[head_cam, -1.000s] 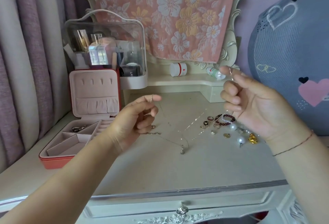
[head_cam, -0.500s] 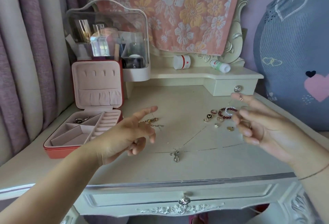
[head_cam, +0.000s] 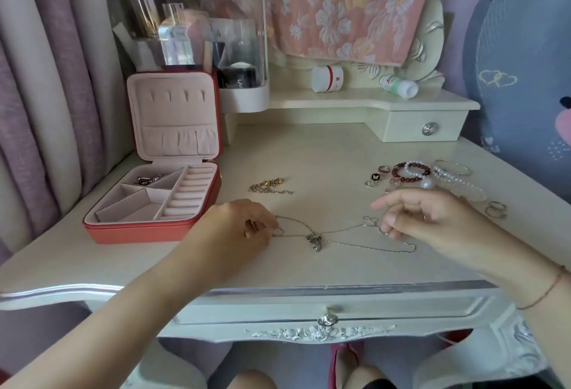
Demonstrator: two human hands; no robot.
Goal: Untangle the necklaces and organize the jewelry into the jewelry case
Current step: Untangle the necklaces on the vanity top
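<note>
**Silver necklace stretched between two hands**

Little writing can be read. A black jar [head_cam: 237,79] inside the clear cosmetic organizer [head_cam: 191,33] shows the letters "LA", with the rest cut off. The tipped-over bottle [head_cam: 399,86] on the shelf carries a red "A", and the white jar [head_cam: 327,78] has a red band and a small red mark.

The silver necklace [head_cam: 343,229] lies on the surface [head_cam: 309,147] near its front edge. Its long axis runs left to right between the hands. It is a thin chain whose strands cross at a small silver pendant [head_cam: 315,241] midway, and the pendant points toward the front edge.

The left hand [head_cam: 244,228] has a narrow grip, with curled fingers pinching the chain's left end. The right hand [head_cam: 432,218] curls loosely over the right end, and its grip cannot be told.

The jewelry case [head_cam: 148,231], coral outside and pink inside, stands open to the left with its lid upright. Small silver pieces [head_cam: 150,179] sit in its rear compartment. A gold chain [head_cam: 268,186] lies behind the left hand. A dark red bead bracelet [head_cam: 408,172], a pearl bracelet [head_cam: 457,184] and rings [head_cam: 496,210] lie behind the right hand.
</note>
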